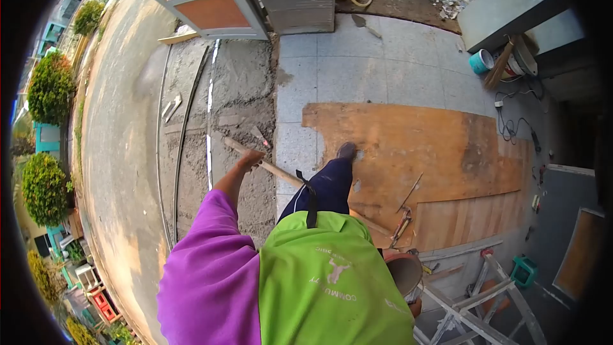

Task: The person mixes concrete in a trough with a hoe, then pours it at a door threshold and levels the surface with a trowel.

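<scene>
My left hand (pixel 251 159) is closed around a long wooden handle (pixel 281 173) that slants down past my dark trousers. Below that hand lies rough grey mortar (pixel 242 185), with a small trowel (pixel 260 137) resting on it. At the lower right, partly behind my green shirt, a round bowl-like container (pixel 405 273) is beside my body. Part of my right hand (pixel 416 307) shows at its lower edge; its fingers are mostly hidden, so its grip is unclear.
Brown plywood (pixel 408 147) covers tiles (pixel 357 76) under my foot. Metal strips (pixel 185 115) cross the mortar. A ladder-like frame (pixel 476 303), green container (pixel 524 271), teal bucket (pixel 481 62), broom (pixel 500 67) and cable (pixel 507 124) are at the right.
</scene>
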Demonstrator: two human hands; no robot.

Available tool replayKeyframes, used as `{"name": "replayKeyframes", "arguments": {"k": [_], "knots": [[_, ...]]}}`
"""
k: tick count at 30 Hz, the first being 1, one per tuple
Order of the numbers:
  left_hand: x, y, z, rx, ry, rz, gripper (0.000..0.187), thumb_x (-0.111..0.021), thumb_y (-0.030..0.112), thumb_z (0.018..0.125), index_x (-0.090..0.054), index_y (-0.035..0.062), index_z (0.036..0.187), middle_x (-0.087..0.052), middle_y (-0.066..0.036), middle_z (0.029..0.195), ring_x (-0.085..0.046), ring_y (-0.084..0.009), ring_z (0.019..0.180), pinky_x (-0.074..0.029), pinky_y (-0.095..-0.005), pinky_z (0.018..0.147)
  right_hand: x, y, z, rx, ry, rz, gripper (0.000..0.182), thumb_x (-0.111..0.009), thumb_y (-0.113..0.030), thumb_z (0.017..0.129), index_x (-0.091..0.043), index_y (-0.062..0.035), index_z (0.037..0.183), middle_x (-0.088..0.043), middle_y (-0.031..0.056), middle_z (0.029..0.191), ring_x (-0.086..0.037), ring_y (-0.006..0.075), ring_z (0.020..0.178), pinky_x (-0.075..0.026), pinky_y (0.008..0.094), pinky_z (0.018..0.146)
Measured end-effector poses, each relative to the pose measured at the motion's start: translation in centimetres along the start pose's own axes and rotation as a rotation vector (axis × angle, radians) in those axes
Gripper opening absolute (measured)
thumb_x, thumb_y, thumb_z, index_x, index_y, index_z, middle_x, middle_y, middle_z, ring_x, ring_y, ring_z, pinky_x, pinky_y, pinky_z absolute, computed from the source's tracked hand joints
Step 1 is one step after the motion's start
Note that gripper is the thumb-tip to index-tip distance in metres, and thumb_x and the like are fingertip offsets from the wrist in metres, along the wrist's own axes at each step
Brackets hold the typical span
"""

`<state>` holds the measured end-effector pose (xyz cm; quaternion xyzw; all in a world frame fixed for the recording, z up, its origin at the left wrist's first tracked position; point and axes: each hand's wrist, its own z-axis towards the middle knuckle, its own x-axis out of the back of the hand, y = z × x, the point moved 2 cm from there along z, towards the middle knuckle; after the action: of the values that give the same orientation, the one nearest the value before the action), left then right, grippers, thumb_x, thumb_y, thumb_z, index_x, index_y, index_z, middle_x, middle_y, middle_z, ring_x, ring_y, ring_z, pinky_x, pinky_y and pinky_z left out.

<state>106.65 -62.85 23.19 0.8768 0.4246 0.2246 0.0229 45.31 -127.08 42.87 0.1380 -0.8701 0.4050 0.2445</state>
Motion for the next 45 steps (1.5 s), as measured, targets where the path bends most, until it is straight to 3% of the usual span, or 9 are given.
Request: {"name": "replayKeyframes", "arguments": {"k": [5, 9, 14, 20, 24, 26, 28, 37, 45], "knots": [[0.5, 22.5, 14.4, -0.764, 0.277, 0.842, 0.034, -0.054, 0.031, 0.091, -0.068, 0.0013, 0.098, -0.069, -0.026, 0.097, -0.068, -0.0415, 0.093, -0.053, -0.0507, 0.080, -7.0, -5.8, -1.9, -0.096, 0.024, -0.088, 0.029, -0.062, -0.029, 0.090, -0.044, -0.0154, 0.072, -0.041, 0.0007, 0.056, -0.043, 0.0143, 0.045, -0.032, 0.0287, 0.039], [-2.1, 45.9, 3.9, -0.887, 0.364, 0.147, 0.049, -0.056, 0.042, 0.089, -0.073, -0.0035, 0.095, -0.068, -0.030, 0.100, -0.065, -0.0464, 0.100, -0.051, -0.0492, 0.090, -10.4, -11.4, -1.2, -0.175, -0.017, -0.163, 0.030, -0.062, -0.028, 0.089, -0.043, -0.0156, 0.070, -0.040, 0.0011, 0.055, -0.042, 0.0149, 0.045, -0.031, 0.0288, 0.039], [-4.2, 59.5, -8.2, -1.171, 0.122, 0.193, 0.044, -0.058, 0.040, 0.093, -0.072, 0.0007, 0.106, -0.070, -0.023, 0.109, -0.065, -0.0421, 0.106, -0.050, -0.0452, 0.093, -14.7, -17.1, 2.5, -0.206, -0.080, -0.206, 0.031, -0.061, -0.027, 0.089, -0.041, -0.0160, 0.067, -0.040, 0.0017, 0.055, -0.041, 0.0156, 0.044, -0.030, 0.0288, 0.039], [2.5, 56.4, 0.7, -0.983, 0.227, 0.334, 0.046, -0.057, 0.041, 0.093, -0.072, -0.0025, 0.100, -0.070, -0.026, 0.104, -0.066, -0.0434, 0.101, -0.052, -0.0469, 0.089, -29.6, -22.2, 5.7, -0.202, -0.110, -0.136, 0.029, -0.060, -0.025, 0.087, -0.043, -0.0151, 0.066, -0.041, 0.0021, 0.055, -0.042, 0.0161, 0.042, -0.030, 0.0294, 0.037], [8.1, 38.8, 19.5, -0.689, 0.333, 0.948, 0.040, -0.055, 0.039, 0.090, -0.072, 0.0027, 0.091, -0.071, -0.025, 0.095, -0.069, -0.0440, 0.087, -0.055, -0.0539, 0.074, -42.7, -28.6, 6.4, -0.056, -0.193, -0.070, 0.026, -0.060, -0.025, 0.088, -0.047, -0.0138, 0.069, -0.044, 0.0021, 0.055, -0.043, 0.0164, 0.040, -0.033, 0.0293, 0.035], [10.0, 32.6, 13.8, 0.182, 0.216, 0.038, 0.037, -0.058, 0.042, 0.087, -0.068, 0.0073, 0.094, -0.068, -0.015, 0.083, -0.067, -0.0318, 0.074, -0.054, -0.0512, 0.059, -48.9, -31.6, 5.3, 0.027, -0.259, -0.034, 0.026, -0.060, -0.025, 0.089, -0.047, -0.0134, 0.069, -0.044, 0.0020, 0.056, -0.044, 0.0157, 0.040, -0.034, 0.0286, 0.035], [10.4, 30.1, 8.4, 0.243, 0.043, -0.199, 0.035, -0.059, 0.042, 0.089, -0.065, 0.0117, 0.106, -0.066, -0.009, 0.090, -0.064, -0.0280, 0.073, -0.053, -0.0467, 0.062, -55.6, -37.8, 3.5, 0.044, -0.328, 0.015, 0.025, -0.060, -0.023, 0.090, -0.047, -0.0130, 0.070, -0.046, 0.0015, 0.057, -0.046, 0.0141, 0.042, -0.033, 0.0276, 0.035], [8.0, 36.2, 2.4, 0.276, -0.070, -0.513, 0.041, -0.055, 0.043, 0.097, -0.061, 0.0080, 0.118, -0.067, -0.011, 0.107, -0.064, -0.0306, 0.095, -0.052, -0.0552, 0.082, -82.2, -64.6, -3.4, 0.317, -0.596, -0.131, 0.029, -0.065, -0.030, 0.092, -0.052, -0.0112, 0.074, -0.046, -0.0002, 0.058, -0.047, 0.0115, 0.044, -0.033, 0.0246, 0.037], [11.5, 52.6, 15.2, 0.174, -0.058, -0.507, 0.041, -0.059, 0.045, 0.091, -0.061, 0.0082, 0.111, -0.068, -0.009, 0.101, -0.065, -0.0267, 0.084, -0.053, -0.0501, 0.074, -93.6, -79.5, -6.9, 0.533, -0.611, -0.193, 0.028, -0.068, -0.029, 0.090, -0.055, -0.0100, 0.075, -0.050, -0.0016, 0.059, -0.048, 0.0096, 0.042, -0.032, 0.0238, 0.036]]}}
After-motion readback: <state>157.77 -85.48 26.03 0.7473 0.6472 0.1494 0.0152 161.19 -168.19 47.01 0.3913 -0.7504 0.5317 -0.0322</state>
